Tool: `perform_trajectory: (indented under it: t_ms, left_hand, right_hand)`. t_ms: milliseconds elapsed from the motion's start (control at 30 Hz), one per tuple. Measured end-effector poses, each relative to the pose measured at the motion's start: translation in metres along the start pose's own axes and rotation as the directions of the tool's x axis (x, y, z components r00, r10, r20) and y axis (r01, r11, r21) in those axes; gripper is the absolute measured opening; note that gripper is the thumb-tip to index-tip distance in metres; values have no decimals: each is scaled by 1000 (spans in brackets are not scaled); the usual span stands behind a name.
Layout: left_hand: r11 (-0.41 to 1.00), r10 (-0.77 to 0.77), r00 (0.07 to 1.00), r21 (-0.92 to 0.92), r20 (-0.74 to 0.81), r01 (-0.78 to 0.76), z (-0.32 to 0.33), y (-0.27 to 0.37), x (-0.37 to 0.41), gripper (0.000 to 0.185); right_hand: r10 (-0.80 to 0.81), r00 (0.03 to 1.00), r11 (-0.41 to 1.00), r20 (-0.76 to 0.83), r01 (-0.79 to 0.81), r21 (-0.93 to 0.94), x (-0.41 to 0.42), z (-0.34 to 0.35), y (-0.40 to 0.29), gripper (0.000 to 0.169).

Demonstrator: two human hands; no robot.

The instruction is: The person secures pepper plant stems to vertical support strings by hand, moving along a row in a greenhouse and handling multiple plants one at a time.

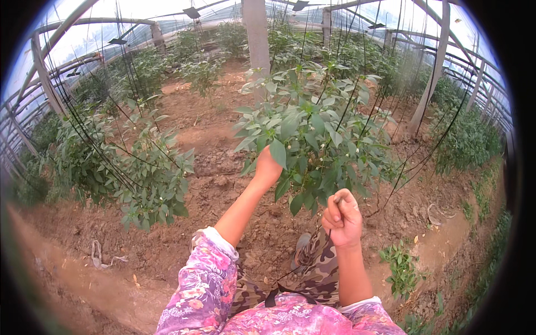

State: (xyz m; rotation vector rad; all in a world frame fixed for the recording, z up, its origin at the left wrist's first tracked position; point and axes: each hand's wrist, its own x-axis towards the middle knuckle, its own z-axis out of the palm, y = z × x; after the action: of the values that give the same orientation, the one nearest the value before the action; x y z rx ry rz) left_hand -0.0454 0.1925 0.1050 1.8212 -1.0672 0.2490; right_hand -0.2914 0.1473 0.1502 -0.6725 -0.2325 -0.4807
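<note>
In front of me stands a bushy pepper plant point(312, 125) with broad green leaves and small white flowers. My left hand point(267, 167) reaches into its near left side. A large leaf and the foliage hide the fingertips, so what they touch cannot be told. Below the plant's lower right leaves, my right hand point(344, 215) is raised with curled fingers. A thin dark cord point(330, 233) shows beneath that fist, which appears closed on it. Lower down, a dark line runs toward a black strap point(272, 296) at my waist.
Dark strings point(363, 54) hang from the greenhouse frame, some slanting to the ground. A concrete post point(257, 42) rises behind the plant. More pepper plants point(148, 167) grow at left. Cut greenery point(398, 268) and a pale plastic strip point(98, 255) lie on the soil.
</note>
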Motion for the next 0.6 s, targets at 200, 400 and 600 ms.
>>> perform_trajectory:
  t_ms: [200, 400, 600]
  left_hand:
    - [935, -113, 990, -345, -89, 76, 43, -74, 41, 13]
    - [567, -581, 808, -661, 103, 492, 0, -87, 69, 18]
    - [624, -370, 896, -648, 247, 436, 1, -91, 85, 19]
  right_hand:
    - [165, 986, 972, -1, -163, -171, 67, -1, 25, 14]
    - [215, 976, 960, 33, -205, -193, 124, -2, 57, 13]
    - [517, 853, 851, 75, -503, -148, 203, -2, 117, 11]
